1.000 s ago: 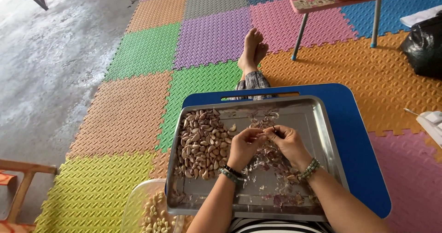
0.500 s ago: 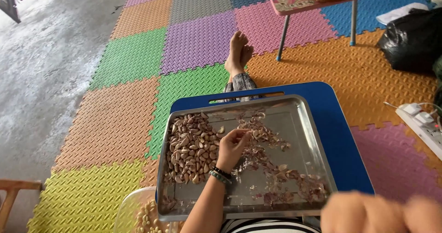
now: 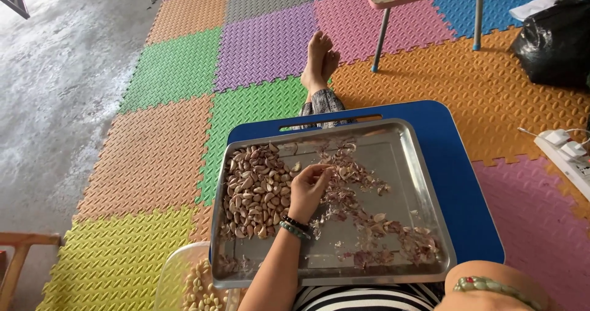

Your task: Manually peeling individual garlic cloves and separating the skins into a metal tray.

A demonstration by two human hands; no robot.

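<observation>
A steel tray (image 3: pixel 412 163) rests on a blue lap board (image 3: pixel 455 163) over my legs. Unpeeled garlic cloves (image 3: pixel 252 188) are heaped in the tray's left part. Purple-white garlic skins (image 3: pixel 369 219) lie strewn across its middle and right. My left hand (image 3: pixel 307 189), with dark bead bracelets at the wrist, hovers at the heap's right edge. Its fingertips are pinched together, and I cannot tell if a clove is between them. Of my right arm only the wrist with a beaded bracelet (image 3: pixel 491 284) shows at the bottom right; the hand itself is out of frame.
A clear bowl of peeled cloves (image 3: pixel 196 286) sits under the tray's lower left corner. My bare feet (image 3: pixel 319 56) stretch out over coloured foam floor mats. A small pink table (image 3: pixel 424 3), a black bag (image 3: pixel 553 37) and a white power strip (image 3: pixel 565 154) stand to the right.
Both hands were working together over the skins. My right hand has since pulled back off the tray toward the bottom right. My left hand stays at the heap's edge.
</observation>
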